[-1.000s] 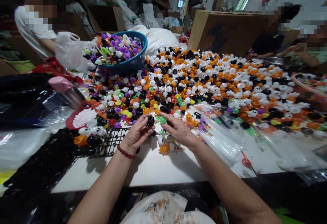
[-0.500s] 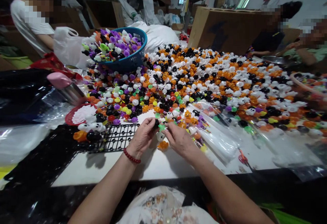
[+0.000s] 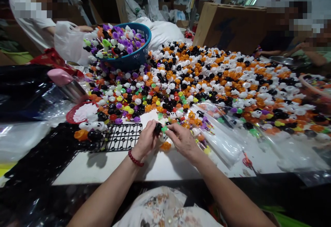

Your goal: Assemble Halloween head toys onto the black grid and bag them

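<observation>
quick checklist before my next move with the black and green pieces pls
1. Left hand grip on the black piece: ok, pinched in the fingers.
2. Right hand grip on the green piece: ok, at the fingertips.
3. Pieces joined: cannot tell, fingers hide the contact.
4. Black grid beside the left hand: ok, in view.
5. Red-handled tool apart from right hand: ok.

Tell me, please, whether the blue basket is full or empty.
Full: small purple, white, orange and black plastic pieces heap above the near rim of the blue basket; some far inner wall shows.
</observation>
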A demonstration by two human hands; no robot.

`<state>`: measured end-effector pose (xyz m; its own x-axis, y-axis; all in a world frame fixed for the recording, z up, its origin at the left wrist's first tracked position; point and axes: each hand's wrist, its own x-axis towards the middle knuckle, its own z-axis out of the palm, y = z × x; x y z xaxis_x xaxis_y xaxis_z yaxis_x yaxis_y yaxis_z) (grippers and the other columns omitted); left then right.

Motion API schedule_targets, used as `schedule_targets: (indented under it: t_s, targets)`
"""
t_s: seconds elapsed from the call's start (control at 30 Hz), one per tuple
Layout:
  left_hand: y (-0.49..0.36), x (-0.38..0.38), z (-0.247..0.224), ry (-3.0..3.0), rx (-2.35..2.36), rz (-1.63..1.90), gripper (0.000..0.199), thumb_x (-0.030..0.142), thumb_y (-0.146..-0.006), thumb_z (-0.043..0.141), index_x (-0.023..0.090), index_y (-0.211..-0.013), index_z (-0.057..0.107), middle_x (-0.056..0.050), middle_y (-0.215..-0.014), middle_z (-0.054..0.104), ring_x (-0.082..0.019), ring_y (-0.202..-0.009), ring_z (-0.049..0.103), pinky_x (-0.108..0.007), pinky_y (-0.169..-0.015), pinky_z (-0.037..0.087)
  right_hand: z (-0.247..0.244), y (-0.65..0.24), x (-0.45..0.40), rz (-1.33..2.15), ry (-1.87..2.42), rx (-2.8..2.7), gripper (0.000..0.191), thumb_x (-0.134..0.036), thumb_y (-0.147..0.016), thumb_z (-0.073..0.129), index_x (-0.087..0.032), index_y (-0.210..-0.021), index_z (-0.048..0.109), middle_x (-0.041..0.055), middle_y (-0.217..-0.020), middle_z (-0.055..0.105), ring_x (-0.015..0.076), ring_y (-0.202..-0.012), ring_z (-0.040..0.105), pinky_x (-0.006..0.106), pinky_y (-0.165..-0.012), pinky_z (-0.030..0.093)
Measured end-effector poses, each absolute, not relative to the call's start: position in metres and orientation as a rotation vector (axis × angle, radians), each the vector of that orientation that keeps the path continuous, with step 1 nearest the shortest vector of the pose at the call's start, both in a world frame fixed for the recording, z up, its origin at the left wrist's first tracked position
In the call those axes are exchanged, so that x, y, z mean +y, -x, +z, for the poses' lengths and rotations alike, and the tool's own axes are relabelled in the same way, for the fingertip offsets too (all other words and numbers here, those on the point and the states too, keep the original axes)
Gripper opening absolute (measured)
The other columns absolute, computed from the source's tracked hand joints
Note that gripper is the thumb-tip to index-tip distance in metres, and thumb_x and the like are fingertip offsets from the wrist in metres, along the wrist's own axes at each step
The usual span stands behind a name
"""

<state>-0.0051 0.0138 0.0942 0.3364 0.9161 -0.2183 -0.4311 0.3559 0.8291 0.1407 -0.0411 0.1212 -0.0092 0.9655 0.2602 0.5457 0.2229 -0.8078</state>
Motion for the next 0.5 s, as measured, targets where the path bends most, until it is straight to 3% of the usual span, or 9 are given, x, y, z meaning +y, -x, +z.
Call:
schedule_targets:
  t_s: [0.23, 0.5]
  targets:
    - [0.004, 0.003, 0.086, -0.942, 1.023, 0.972, 0.041, 0.064, -0.088, 0.051, 0.023, -0.086, 0.05, 0.004, -0.069, 0.052, -0.011, -0.059, 0.047, -0.024, -0.054, 0.039, 0.106, -0.136, -0.044, 0.717, 1.425, -1.468, 0.016, -0.033, -0.093, 0.056, -0.019, -0.092, 0.063, 0.0028, -0.085, 0.068, 0.0164, -0.076, 0.061, 0.027, -0.069, 0.044]
    - [0.003, -0.008, 0.063, -1.298, 1.248, 0.999, 0.037, 0.057, -0.094, 0.044, 0.025, -0.077, 0.049, 0.002, -0.069, 0.048, -0.016, -0.064, 0.046, -0.029, -0.06, 0.037, 0.087, -0.123, -0.048, 0.675, 1.394, -1.592, 0.014, -0.027, -0.094, 0.052, -0.021, -0.088, 0.064, 0.0018, -0.08, 0.067, 0.0168, -0.074, 0.062, 0.028, -0.071, 0.047]
